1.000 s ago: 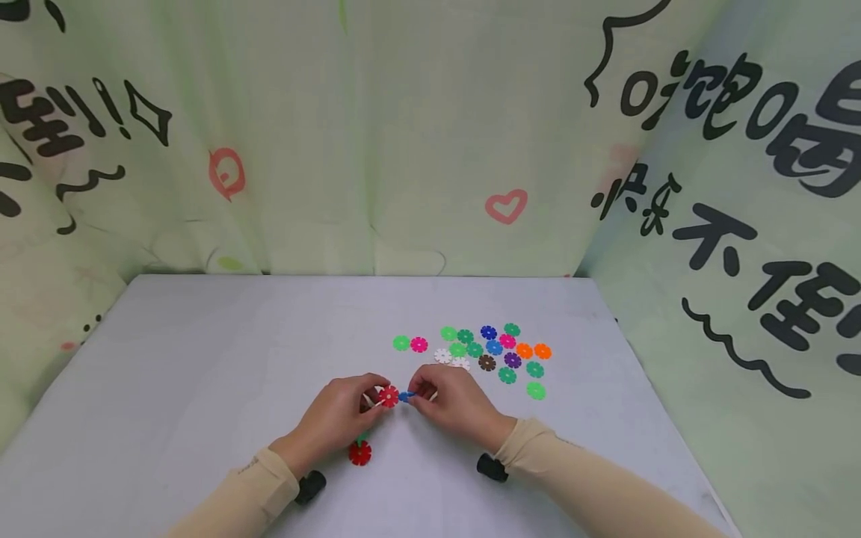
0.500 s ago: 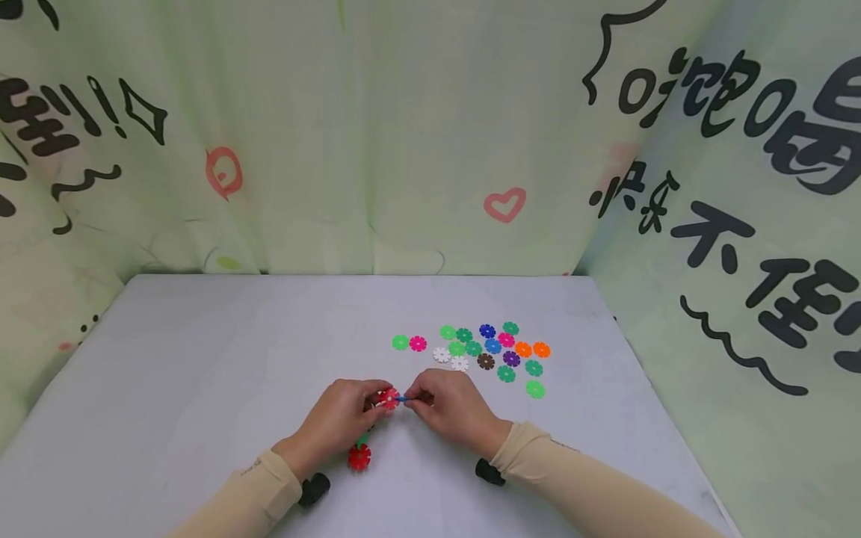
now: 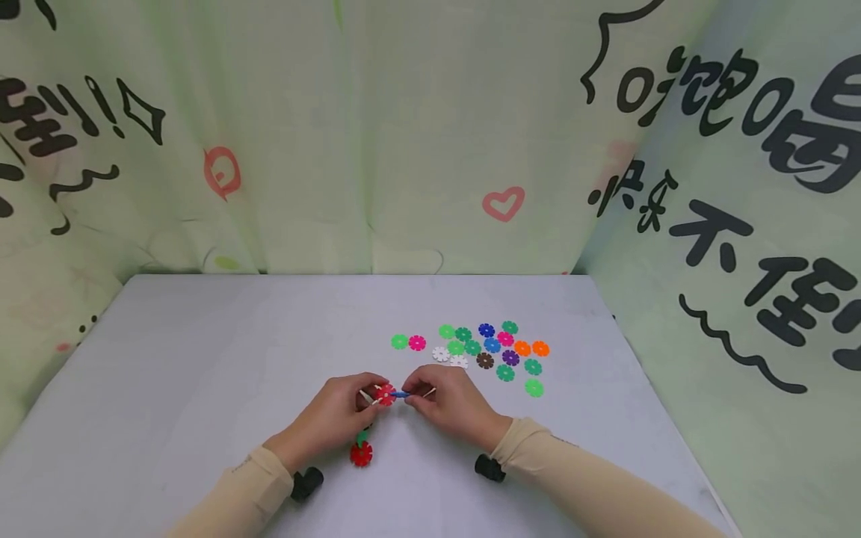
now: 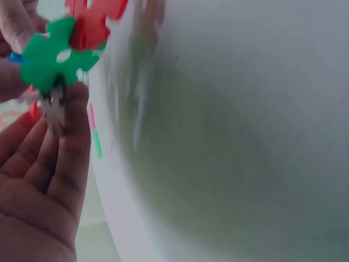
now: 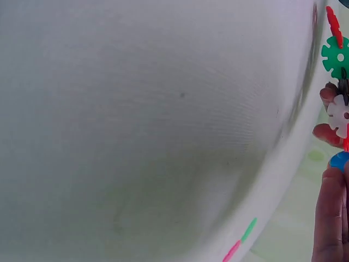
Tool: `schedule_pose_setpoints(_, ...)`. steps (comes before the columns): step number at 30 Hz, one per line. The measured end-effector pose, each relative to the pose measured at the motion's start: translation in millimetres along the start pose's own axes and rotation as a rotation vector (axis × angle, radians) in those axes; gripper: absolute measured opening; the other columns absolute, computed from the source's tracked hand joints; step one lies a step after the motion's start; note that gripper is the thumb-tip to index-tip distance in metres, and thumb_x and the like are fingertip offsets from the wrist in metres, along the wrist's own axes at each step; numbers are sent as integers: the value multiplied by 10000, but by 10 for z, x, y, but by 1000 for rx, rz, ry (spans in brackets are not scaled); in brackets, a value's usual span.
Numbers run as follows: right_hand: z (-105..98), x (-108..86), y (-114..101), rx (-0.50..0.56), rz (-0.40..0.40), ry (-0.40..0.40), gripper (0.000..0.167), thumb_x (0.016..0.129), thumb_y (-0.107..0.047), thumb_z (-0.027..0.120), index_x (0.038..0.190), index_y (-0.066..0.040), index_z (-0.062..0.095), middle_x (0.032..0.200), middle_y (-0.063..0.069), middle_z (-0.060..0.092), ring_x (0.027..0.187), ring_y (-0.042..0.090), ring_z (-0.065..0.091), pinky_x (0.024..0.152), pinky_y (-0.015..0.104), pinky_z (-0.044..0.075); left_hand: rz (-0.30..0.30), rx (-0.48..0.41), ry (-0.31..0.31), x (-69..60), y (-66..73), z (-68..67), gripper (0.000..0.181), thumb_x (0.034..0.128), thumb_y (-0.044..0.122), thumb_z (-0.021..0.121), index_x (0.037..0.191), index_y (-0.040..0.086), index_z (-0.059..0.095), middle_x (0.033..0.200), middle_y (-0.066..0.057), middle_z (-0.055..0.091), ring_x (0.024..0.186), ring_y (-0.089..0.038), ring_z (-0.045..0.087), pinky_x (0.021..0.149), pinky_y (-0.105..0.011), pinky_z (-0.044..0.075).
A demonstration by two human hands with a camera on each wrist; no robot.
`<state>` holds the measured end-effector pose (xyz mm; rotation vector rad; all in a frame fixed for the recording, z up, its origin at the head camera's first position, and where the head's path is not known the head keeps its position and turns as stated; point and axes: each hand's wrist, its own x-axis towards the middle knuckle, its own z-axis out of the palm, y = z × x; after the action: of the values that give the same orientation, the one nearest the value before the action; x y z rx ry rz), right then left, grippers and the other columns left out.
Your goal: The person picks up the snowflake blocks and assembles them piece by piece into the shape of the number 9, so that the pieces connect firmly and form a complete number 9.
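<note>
My left hand grips a chain of slotted plastic flower discs. In the head view a red disc shows at its fingertips, and another red disc hangs at the lower end. The left wrist view shows a green disc slotted to the lower red one, and a dark disc, blurred, below the green. A white disc sits between the dark and upper red ones. My right hand pinches a blue disc edge-on against the upper red disc; fingers hide how deep their slots meet.
Loose flower discs lie flat beyond my hands, among them an orange disc, a brown disc and a purple disc. A pink disc lies left of them. Curtains enclose the white table at the back and sides.
The blue disc has turned edge-on and come up against the upper red disc. Both hands dipped slightly, then rose a little. The loose discs have stayed in place.
</note>
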<state>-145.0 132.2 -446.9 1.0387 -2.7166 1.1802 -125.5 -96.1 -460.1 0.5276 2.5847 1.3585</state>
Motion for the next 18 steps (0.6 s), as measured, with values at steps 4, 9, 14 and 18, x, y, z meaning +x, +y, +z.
schedule_pose_setpoints(4, -5, -7, 21, 13, 32, -11, 186, 842, -33, 800, 992, -110, 723, 937, -51, 698, 835, 33, 655, 760, 230, 552, -16, -36, -55, 1, -14, -36, 404, 881, 19, 693, 1279, 55, 632, 996, -3, 654, 800, -132, 632, 646, -262, 549)
schedule_pose_setpoints(9, -16, -9, 23, 23, 37, -11, 179, 844, -30, 796, 994, -95, 723, 941, -54, 694, 840, 34, 652, 761, 225, 550, -6, -62, -78, 2, -13, -68, 419, 873, -24, 649, 1287, 33, 630, 1011, -32, 664, 839, -143, 639, 679, -267, 547)
schedule_pose_setpoints(14, -12, -5, 20, 44, 12, 2, 181, 834, -1, 796, 977, -81, 719, 930, -36, 698, 829, 50, 662, 750, 222, 552, -1, -64, -75, 6, -7, -88, 402, 877, -21, 636, 1276, 24, 637, 1001, -33, 675, 851, -149, 644, 706, -267, 546)
schedule_pose_setpoints(18, -6, -4, 23, 43, 11, 5, 190, 826, 10, 799, 972, -83, 720, 927, -39, 697, 825, 52, 663, 747, 215, 549, 14, -61, -73, 15, -18, -92, 403, 875, -40, 591, 1270, 22, 641, 990, -32, 685, 838, -140, 647, 718, -274, 545)
